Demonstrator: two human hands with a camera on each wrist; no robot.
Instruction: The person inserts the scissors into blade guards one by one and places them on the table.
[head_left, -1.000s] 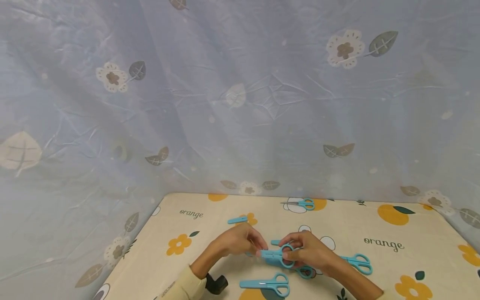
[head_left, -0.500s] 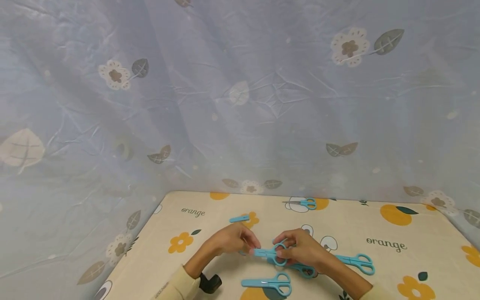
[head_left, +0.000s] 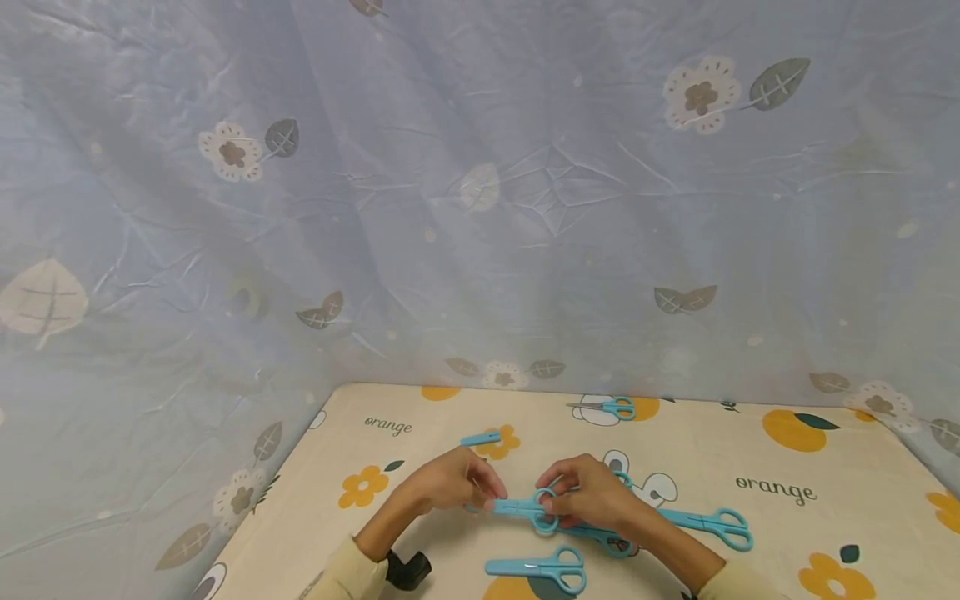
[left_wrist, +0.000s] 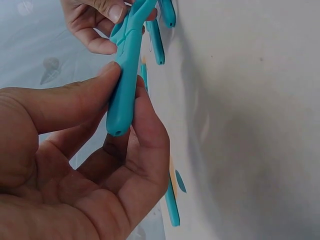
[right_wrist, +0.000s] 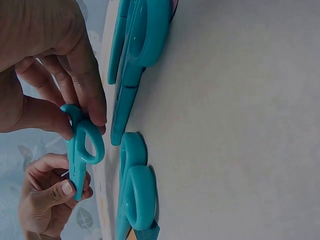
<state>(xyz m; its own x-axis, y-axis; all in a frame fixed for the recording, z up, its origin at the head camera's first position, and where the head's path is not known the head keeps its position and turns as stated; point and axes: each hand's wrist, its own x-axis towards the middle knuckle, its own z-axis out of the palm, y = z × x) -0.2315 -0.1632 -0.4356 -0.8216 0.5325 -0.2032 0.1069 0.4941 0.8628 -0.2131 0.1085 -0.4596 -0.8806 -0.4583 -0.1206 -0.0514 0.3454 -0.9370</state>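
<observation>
A pair of light-blue scissors [head_left: 512, 507] is held up between both hands, its blades inside a blue cover [left_wrist: 123, 102]. My left hand [head_left: 452, 482] pinches the cover near its tip between thumb and fingers. At the other end, my right hand [head_left: 594, 495] grips the handle loops, with the thumb at one loop [right_wrist: 93, 145] in the right wrist view. Under the right hand lie more blue scissors [head_left: 596, 536], partly hidden by it. Another covered pair of scissors [head_left: 525, 567] rests on the cloth nearer the front.
Further covered scissors [head_left: 708, 523] lie right of the right forearm. At the back are scissors with bare metal blades [head_left: 611, 407]. A loose blue blade cover [head_left: 480, 438] sits beyond the left hand. A patterned curtain [head_left: 480, 275] rises behind the table's cloth [head_left: 420, 417].
Both hands have shifted left together, carrying the held scissors with them. More of the scissors beneath and beyond the right hand now shows.
</observation>
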